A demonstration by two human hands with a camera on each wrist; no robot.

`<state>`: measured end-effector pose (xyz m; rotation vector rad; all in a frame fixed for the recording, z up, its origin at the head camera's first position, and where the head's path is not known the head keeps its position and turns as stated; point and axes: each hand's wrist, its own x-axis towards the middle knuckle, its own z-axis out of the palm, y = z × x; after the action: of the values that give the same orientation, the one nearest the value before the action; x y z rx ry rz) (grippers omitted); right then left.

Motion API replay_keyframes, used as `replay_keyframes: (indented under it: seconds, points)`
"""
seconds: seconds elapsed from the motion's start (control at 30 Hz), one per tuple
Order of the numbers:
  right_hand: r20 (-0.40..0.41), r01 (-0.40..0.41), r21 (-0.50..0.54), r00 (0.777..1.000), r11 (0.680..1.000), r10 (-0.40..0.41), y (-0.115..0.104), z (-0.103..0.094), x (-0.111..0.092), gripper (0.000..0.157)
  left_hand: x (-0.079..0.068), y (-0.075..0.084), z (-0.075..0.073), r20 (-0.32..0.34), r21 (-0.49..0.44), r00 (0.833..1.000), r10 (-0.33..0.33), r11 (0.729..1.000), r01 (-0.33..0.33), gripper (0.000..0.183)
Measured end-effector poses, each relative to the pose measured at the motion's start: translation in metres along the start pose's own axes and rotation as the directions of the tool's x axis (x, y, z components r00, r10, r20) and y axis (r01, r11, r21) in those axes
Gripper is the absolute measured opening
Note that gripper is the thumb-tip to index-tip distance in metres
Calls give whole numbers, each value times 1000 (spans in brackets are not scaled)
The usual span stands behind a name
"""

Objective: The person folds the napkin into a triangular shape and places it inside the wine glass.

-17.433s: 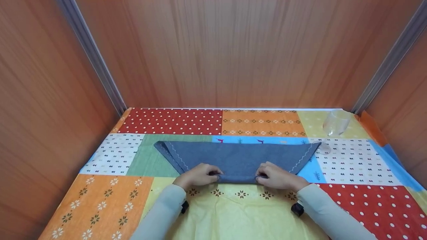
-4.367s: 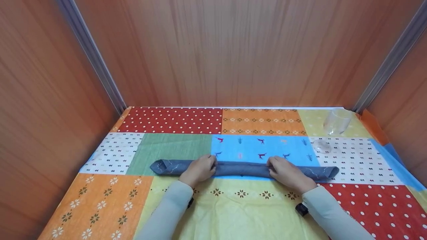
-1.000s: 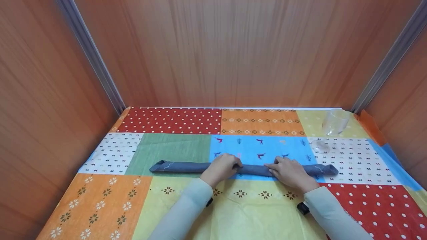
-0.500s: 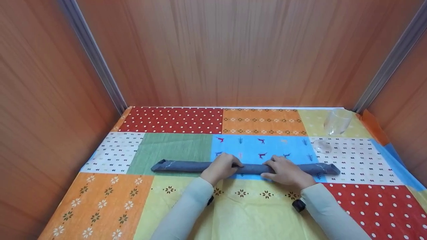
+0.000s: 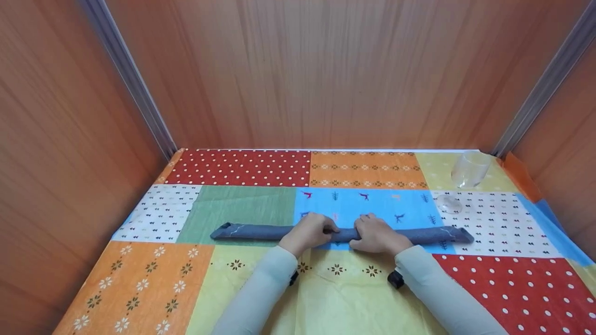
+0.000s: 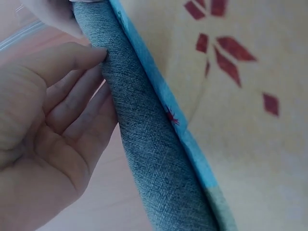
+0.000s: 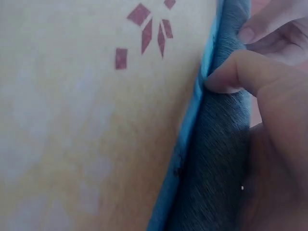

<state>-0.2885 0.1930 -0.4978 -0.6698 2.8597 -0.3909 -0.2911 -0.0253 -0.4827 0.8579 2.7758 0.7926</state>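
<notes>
A grey-blue cloth napkin (image 5: 265,232), rolled into a long thin tube, lies crosswise on the tablecloth. White stitching shows near both of its ends. My left hand (image 5: 311,233) pinches the roll just left of its middle; in the left wrist view its thumb tip (image 6: 98,57) meets the cloth with the fingers bent behind. Close by on the right, my right hand (image 5: 378,235) holds the roll between the thumb on the near side and fingers on the far side. In the right wrist view that thumb (image 7: 226,79) presses into the cloth.
A clear stemmed glass (image 5: 470,170) stands at the back right, its round foot near the roll's right end. The patchwork tablecloth (image 5: 149,284) covers the table. Wood-patterned panels (image 5: 298,74) close off the back and both sides.
The flat folded napkin has become a thin roll. Over the last second my right hand has slid left along it, closer to my left hand, which has stayed in place.
</notes>
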Motion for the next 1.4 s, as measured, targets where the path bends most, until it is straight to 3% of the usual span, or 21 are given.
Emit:
replay_keyframes:
  seconds: [0.1,0.3,0.63,0.87,1.1,1.3,1.4]
  points:
    - [2,3,-23,1000,1000,-3,-3,1,2,28,1,1,-1,32,46,999,-23,999,22,25]
    - [-8,21,-43,1000,999,-21,-4,1,2,30,2,4,5,131,151,984,-119,984,99,51]
    - [-16,-2,83,1000,997,3,-1,-5,-8,20,5,2,10,104,171,981,-162,975,143,50]
    - [-126,29,201,992,979,-4,3,-12,-12,17,5,-3,6,24,30,996,-85,996,84,19]
    - [-268,52,209,963,976,6,2,-21,-13,14,5,-2,-5,-122,-94,993,-5,996,-7,18]
    - [-301,45,280,953,959,43,-5,-36,-14,34,7,11,-16,-239,-264,971,25,960,-90,18]
    - [-322,69,315,946,947,38,-10,-43,-15,32,6,19,-20,-273,-332,962,24,936,-117,15]
